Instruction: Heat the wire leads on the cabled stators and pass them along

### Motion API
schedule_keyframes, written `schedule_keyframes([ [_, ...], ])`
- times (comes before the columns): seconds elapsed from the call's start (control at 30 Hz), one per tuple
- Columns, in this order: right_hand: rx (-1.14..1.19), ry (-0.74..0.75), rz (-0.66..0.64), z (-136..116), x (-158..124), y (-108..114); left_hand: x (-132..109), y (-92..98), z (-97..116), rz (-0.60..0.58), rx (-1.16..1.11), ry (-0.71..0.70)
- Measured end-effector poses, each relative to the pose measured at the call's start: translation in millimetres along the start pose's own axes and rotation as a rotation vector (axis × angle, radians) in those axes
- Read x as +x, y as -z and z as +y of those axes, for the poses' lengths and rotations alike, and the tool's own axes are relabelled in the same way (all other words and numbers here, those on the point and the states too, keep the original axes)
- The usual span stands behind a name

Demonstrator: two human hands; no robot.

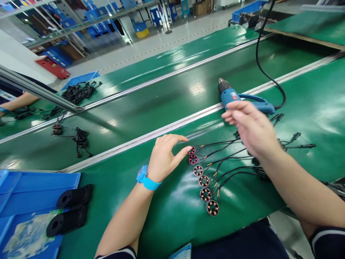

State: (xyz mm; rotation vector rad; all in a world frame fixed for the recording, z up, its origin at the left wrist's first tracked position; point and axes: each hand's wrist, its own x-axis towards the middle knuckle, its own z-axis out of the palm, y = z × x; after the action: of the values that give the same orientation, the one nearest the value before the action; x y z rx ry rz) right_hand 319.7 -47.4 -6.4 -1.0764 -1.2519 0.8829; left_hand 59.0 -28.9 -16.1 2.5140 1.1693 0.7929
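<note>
Head view. Six ring-shaped coil parts (204, 181) lie in one row on the green surface (172, 212). The row's long axis runs from near the metal strip (151, 134) at the far edge towards the near edge, slanting slightly right.

The left hand (164, 158) is the nearer to the row, at its far end. Its thumb and index finger are spread with a gap between them; the thumb tip overlaps the rim of the farthest ring (192, 151), though firm contact cannot be confirmed. The other five rings lie from that thumb towards the near edge.

The right hand (252, 127) is well to the right of the row, in front of a blue heat gun (229, 95). Its fingers are curled with the thumb close to them; blur prevents telling whether they pinch anything. The gun's barrel reaches beyond these fingers and over the strip, nozzle towards the far side.

Thin black cables (228, 157) extend from beside the rings towards the right, passing nearer the near edge than the right fingers.
</note>
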Motion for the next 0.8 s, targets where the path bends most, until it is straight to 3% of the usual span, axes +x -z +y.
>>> schedule_keyframes([
  [0.1,-0.005,0.181,-0.019,-43,-11,40,-14,0.4,9,0.017,0.038,0.033],
  [0.17,-0.23,0.22,-0.147,-53,-26,80,-32,-3.4,20,-0.014,0.056,0.033],
  [0.27,-0.785,0.082,-0.492,-37,-60,145,-65,-17.6,44,-0.153,0.109,-0.004],
  [0.37,-1.176,0.018,-0.553,-4,-99,188,-90,-39.8,64,-0.257,0.181,-0.082],
  [0.5,-1.359,0.025,-0.607,24,-111,196,-97,-66.6,73,-0.292,0.262,-0.124],
  [0.63,-1.338,0.087,-0.675,29,-70,180,-97,-77.8,74,-0.301,0.307,-0.103],
  [0.8,-1.228,-0.146,-0.914,33,-20,166,-105,-82.6,70,-0.175,0.367,-0.11],
])
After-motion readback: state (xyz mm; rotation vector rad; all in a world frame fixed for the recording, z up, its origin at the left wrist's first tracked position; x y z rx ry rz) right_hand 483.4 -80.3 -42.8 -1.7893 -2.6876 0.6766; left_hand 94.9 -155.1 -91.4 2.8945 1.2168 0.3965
